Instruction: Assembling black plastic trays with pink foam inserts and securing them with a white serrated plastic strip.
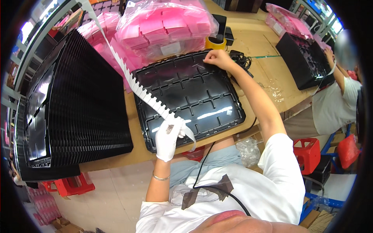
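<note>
A black plastic tray (204, 87) with molded compartments lies on the table in front of me. My left hand (166, 141), in a white glove, is closed around the lower part of a long white strip (147, 97) with a row of small tabs along its edge. The strip runs up and to the left across the tray, and its short tail curls beside the glove. My bare right hand (220, 59) is over the tray's far right corner, thumb and fingers pinched together. Whatever they hold, if anything, is too small to tell. A small pale square (229, 112) shows near the tray's right front corner.
A tall stack of black trays (91, 105) stands at left. Behind the tray sit clear bags of pink packets (167, 29), a yellow tape roll (216, 43) and black cables (241, 59). At right, a co-worker (336, 103) handles another black tray stack (303, 62). Red stools (307, 155) stand below.
</note>
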Motion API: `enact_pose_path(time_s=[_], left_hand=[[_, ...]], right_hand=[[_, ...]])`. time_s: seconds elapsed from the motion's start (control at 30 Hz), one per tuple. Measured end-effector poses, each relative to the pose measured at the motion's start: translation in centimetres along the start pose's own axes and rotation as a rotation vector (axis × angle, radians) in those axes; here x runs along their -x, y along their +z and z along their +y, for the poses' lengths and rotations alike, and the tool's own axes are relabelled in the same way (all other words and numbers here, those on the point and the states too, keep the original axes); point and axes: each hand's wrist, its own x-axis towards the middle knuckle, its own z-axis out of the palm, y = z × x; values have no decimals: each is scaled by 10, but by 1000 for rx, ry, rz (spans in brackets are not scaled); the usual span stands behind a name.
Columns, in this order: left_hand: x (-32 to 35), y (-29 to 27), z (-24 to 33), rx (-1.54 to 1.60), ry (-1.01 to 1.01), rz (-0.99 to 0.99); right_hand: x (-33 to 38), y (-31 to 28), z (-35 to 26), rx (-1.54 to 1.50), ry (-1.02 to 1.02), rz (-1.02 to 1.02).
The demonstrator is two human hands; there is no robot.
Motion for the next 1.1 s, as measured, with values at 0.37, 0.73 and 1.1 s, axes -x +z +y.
enact_pose_path(time_s=[0.37, 0.73, 1.1], left_hand=[[98, -21, 6, -822, 329, -40], [122, -17, 25, -1132, 198, -293], [116, -49, 51, -1067, 300, 119]], right_hand=[[334, -54, -25, -847, 541, -514], [543, 95, 198, 94, 965, -54], [514, 25, 106, 141, 1095, 65]])
